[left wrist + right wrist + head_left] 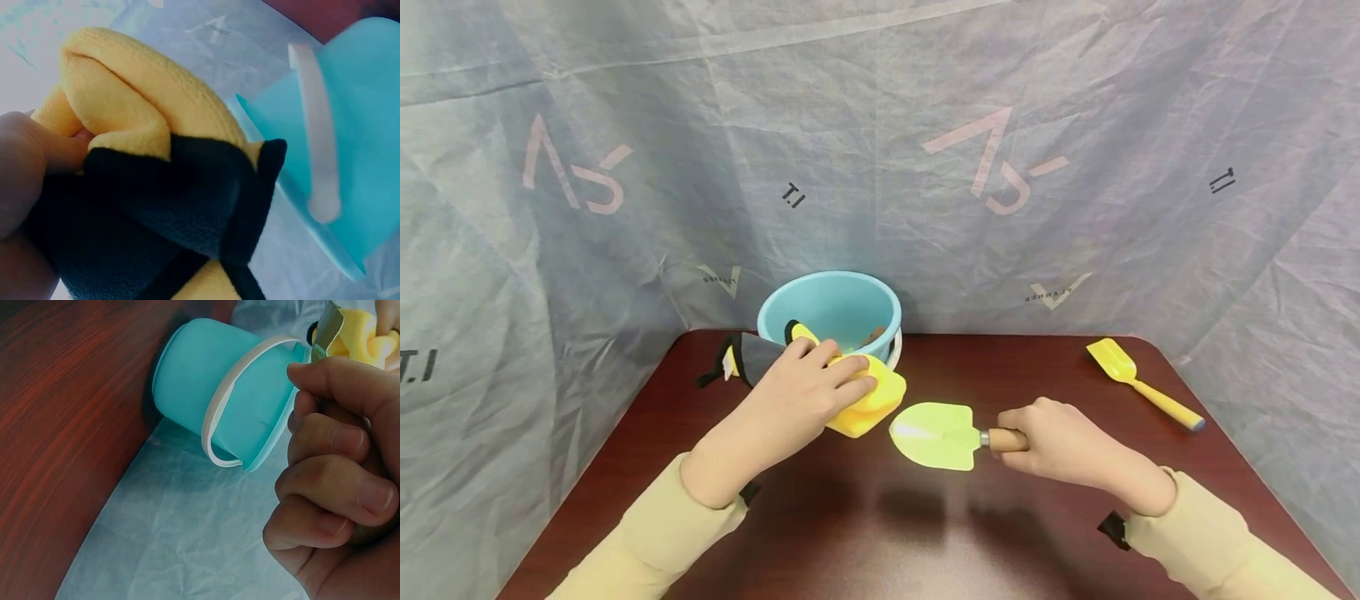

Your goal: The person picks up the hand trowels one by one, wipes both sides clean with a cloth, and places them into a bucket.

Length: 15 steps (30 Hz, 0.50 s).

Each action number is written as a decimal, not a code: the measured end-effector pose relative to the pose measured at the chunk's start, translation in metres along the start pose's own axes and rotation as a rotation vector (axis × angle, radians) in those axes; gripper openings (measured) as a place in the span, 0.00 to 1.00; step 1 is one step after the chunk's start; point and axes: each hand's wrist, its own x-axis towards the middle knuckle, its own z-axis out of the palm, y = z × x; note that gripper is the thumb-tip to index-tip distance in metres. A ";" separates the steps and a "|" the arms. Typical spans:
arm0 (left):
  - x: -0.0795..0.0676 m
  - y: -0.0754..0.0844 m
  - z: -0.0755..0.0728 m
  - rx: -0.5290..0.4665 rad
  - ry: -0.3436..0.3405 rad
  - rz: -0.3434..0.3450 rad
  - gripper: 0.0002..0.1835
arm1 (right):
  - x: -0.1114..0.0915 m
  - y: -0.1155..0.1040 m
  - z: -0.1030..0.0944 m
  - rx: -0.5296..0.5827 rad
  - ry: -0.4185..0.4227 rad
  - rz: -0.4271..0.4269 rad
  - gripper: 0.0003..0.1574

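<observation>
Yellow-and-black fleece (872, 398) is gripped by the left hand (805, 387), fingers curled over it, just in front of a blue bucket (827, 304); the right hand (1060, 440) wraps its fingers round the wooden handle (1006, 440) of a yellow-green trowel (934, 435), raised above the table (1015, 367), tip near the fleece, while a yellow scoop (1138, 387) lies farther right

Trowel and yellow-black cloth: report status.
Left hand holds yellow-black cloth near blue bucket. Right hand grips trowel by wooden handle, blade toward cloth. Yellow scoop lies at right, clear of both hands.
</observation>
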 end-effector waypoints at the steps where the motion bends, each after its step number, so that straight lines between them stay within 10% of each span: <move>1: 0.003 0.001 0.000 0.002 0.008 0.005 0.17 | 0.000 0.000 0.000 0.002 -0.002 0.003 0.26; 15: 0.034 0.018 0.009 0.040 0.033 0.108 0.10 | 0.012 -0.006 0.003 0.009 0.000 0.008 0.27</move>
